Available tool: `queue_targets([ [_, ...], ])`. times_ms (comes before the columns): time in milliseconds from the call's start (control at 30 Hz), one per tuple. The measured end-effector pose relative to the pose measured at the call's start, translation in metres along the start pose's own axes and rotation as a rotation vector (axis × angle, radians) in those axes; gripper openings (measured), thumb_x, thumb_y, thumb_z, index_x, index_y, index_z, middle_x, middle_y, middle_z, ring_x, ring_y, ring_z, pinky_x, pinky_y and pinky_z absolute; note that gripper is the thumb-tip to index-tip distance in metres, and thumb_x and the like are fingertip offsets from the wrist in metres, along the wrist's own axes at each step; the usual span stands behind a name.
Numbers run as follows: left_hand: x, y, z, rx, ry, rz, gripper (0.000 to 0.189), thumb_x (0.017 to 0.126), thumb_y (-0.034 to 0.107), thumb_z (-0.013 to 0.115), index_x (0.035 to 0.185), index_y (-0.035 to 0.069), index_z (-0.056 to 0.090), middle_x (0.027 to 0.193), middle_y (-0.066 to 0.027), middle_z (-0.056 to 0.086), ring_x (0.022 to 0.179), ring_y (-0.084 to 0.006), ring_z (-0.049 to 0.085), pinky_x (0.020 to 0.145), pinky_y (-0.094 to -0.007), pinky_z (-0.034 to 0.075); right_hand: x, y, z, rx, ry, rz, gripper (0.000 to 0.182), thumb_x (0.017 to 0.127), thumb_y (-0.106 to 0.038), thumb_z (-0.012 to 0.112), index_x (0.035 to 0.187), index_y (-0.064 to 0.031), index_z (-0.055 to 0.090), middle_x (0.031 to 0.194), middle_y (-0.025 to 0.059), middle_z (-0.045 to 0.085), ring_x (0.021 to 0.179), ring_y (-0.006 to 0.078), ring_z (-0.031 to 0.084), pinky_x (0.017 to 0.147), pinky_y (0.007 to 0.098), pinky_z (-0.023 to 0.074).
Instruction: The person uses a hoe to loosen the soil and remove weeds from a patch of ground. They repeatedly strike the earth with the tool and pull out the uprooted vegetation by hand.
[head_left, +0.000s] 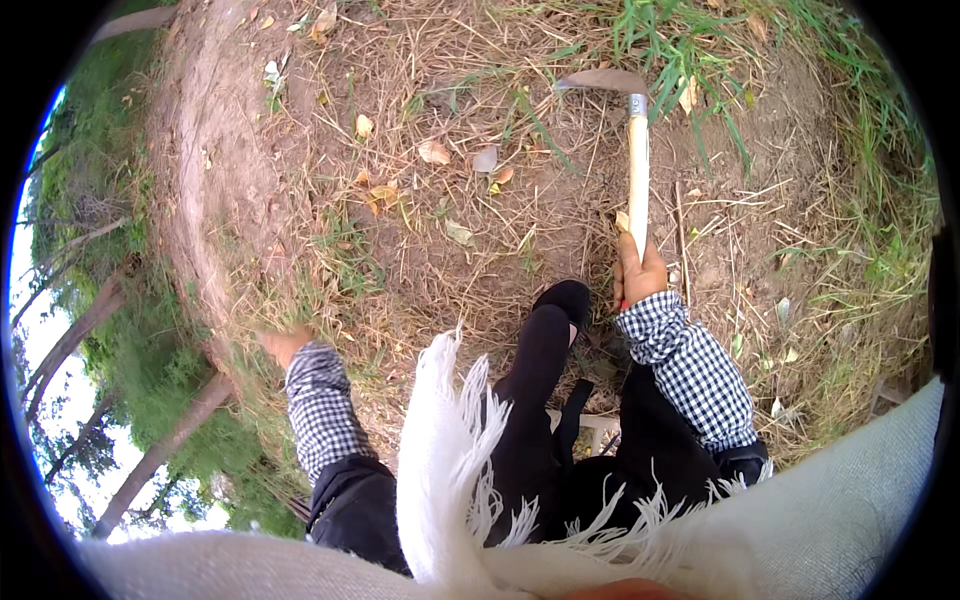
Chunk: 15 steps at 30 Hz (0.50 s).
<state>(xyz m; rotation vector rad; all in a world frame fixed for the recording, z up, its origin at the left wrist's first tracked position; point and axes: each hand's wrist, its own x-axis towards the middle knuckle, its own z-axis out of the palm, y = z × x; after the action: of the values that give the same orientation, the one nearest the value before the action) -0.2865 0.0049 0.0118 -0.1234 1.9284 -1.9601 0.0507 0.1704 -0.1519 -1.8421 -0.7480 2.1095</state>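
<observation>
My right hand grips the pale wooden handle of a sickle, which points away from me. Its curved metal blade bends to the left at the far end, beside a tuft of green grass. A bit of red shows below my fist, by the handle's lower end. Off to the left, my left hand is blurred over dry cut grass at the edge of the litter. Whether its fingers hold any stalks cannot be made out.
Dry straw and fallen leaves litter the bare soil. Longer grass grows along the right. Trees with slanting trunks stand at left. A white fringed scarf hangs before my legs; a dark shoe rests ahead.
</observation>
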Motion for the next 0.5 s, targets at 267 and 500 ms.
queue_targets([
  [267,-0.122,0.149,-0.145,-1.283,0.918,1.312,0.071,0.085,0.019,0.057,0.140,0.004,0.015,0.144,-0.0188,0.020,0.131,-0.0307,0.027,0.101,-0.0373,0.039,0.011,-0.014,0.010,-0.021,-0.065,0.004,0.030,0.091,-0.031,0.051,0.103,-0.0030,0.051,0.048,-0.0003,0.043,0.033,0.0100,0.038,0.031,0.0254,0.0320],
  [500,-0.134,0.205,-0.219,-2.253,0.029,1.301,0.033,0.094,0.030,0.042,0.081,0.004,0.058,0.067,-0.0046,0.058,0.050,-0.0097,0.049,0.044,-0.0266,0.044,0.021,-0.045,0.011,-0.110,-0.068,-0.049,0.033,0.092,-0.037,0.047,0.094,-0.0045,0.050,0.051,-0.0009,0.043,0.036,0.0094,0.039,0.032,0.0260,0.0343],
])
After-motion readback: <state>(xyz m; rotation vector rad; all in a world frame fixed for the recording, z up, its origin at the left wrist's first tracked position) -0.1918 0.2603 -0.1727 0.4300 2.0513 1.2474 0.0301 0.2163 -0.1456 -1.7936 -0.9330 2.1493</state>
